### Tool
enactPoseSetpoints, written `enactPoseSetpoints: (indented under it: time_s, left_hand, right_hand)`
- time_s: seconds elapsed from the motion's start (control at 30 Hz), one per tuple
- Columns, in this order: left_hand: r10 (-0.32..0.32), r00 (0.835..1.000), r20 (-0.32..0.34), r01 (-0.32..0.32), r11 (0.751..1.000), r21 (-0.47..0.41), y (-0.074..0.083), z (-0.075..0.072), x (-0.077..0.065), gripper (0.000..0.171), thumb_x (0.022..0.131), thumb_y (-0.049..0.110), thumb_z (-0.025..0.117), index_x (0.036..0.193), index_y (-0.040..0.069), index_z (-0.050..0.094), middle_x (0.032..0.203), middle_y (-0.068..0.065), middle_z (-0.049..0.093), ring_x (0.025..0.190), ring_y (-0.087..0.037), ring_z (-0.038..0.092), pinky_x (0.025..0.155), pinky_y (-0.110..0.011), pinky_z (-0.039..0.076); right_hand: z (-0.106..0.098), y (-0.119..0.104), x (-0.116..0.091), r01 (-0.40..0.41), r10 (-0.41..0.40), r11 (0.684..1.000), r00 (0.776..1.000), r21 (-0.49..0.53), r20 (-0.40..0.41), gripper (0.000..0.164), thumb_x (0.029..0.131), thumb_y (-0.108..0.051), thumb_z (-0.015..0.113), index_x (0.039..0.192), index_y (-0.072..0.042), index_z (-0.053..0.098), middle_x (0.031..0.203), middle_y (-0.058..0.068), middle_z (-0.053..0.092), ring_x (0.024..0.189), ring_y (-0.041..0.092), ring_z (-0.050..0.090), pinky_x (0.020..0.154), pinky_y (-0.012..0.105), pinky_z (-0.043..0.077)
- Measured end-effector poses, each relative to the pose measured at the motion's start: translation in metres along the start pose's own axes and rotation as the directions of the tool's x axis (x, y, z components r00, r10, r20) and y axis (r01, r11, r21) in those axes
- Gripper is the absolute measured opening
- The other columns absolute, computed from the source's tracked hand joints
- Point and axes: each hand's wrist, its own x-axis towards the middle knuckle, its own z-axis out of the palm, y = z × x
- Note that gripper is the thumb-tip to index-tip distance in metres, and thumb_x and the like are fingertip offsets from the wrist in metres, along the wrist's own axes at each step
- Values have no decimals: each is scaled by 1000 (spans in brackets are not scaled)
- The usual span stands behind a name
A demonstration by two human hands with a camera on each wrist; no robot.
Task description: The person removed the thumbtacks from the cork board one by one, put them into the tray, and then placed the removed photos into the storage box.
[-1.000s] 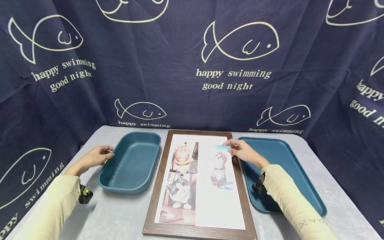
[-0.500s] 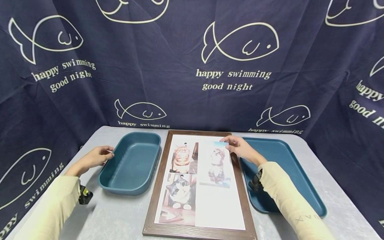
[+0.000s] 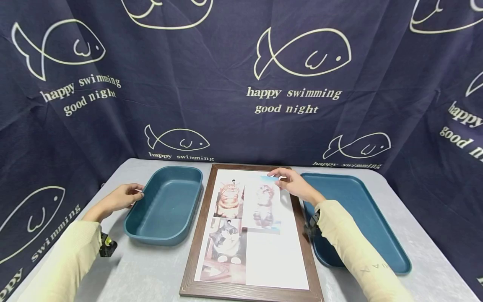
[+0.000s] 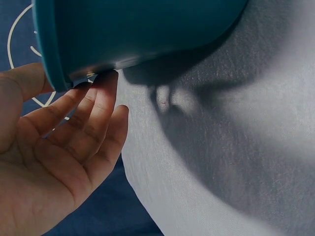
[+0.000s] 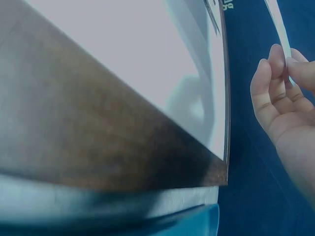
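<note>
My right hand (image 3: 296, 185) pinches the top right corner of a kitten photo (image 3: 263, 205), held over the white sheet (image 3: 277, 262) inside a brown wooden picture frame (image 3: 249, 292). The right wrist view shows this photo edge-on between thumb and fingers, raised off the frame. Two more cat photos fill the sheet's left side: an orange cat photo (image 3: 228, 201) above, a grey-and-white cat photo (image 3: 226, 247) below. On the left, my left hand (image 3: 120, 197) holds the rim of a deep teal basin (image 3: 166, 240), fingertips (image 4: 109, 81) against its outer wall, thumb partly hidden behind the rim.
Right of the frame lies a shallow teal tray (image 3: 356, 218), partly under my right forearm. Everything stands on a grey table (image 3: 143, 272). A navy curtain (image 3: 226, 105) with fish drawings hangs close behind the table's back edge.
My right hand has moved left with the kitten photo, whose left edge now overlaps the orange cat photo in the head view. The left hand and basin have stayed still.
</note>
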Motion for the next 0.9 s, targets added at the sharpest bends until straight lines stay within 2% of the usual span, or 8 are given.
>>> enactPoseSetpoints:
  time_s: [0.13, 0.3, 0.53, 0.67, 0.9]
  left_hand:
    - [-2, 1000, 1, 2, 1000, -1, 0, 0, 0, 40, 93, 16, 48, 121, -11, 44, 108, -23, 59, 85, -11, 53, 67, -28, 47]
    - [-6, 1000, 0, 6, 1000, -2, 1, 0, 0, 39, 93, 16, 48, 121, -11, 45, 108, -23, 59, 84, -11, 53, 67, -28, 47]
    - [-1, 1000, -1, 1, 1000, -6, 3, 1, -1, 39, 92, 15, 48, 120, -11, 45, 106, -21, 59, 83, -10, 53, 67, -28, 47]
    - [-4, 1000, -1, 4, 1000, 0, 4, 1, -1, 39, 92, 15, 48, 121, -11, 45, 105, -20, 60, 82, -11, 52, 66, -28, 47]
    - [-10, 1000, 3, 10, 1000, 9, 3, 0, -1, 40, 93, 16, 47, 122, -12, 44, 107, -22, 59, 84, -11, 53, 67, -28, 47]
  right_hand:
    - [7, -2, 6, 23, -24, 999, 1000, 28, 16, 30, 93, -3, 46, 122, -5, 53, 128, 16, 48, 99, 28, 54, 78, 50, 47]
    - [16, -8, 14, 27, -28, 999, 999, 37, 22, 30, 92, -2, 47, 120, -7, 55, 123, 13, 50, 99, 23, 51, 78, 50, 47]
    - [29, -14, 26, 53, -56, 997, 998, 54, 38, 29, 91, -1, 48, 119, -5, 56, 124, 14, 50, 103, 28, 48, 76, 52, 47]
    - [35, -16, 32, 51, -54, 997, 997, 58, 50, 30, 91, 0, 48, 119, -5, 56, 126, 14, 49, 104, 27, 49, 76, 52, 47]
    - [50, -23, 44, 93, -98, 993, 993, 69, 64, 29, 90, 2, 47, 118, -2, 56, 126, 16, 50, 103, 27, 48, 74, 54, 47]
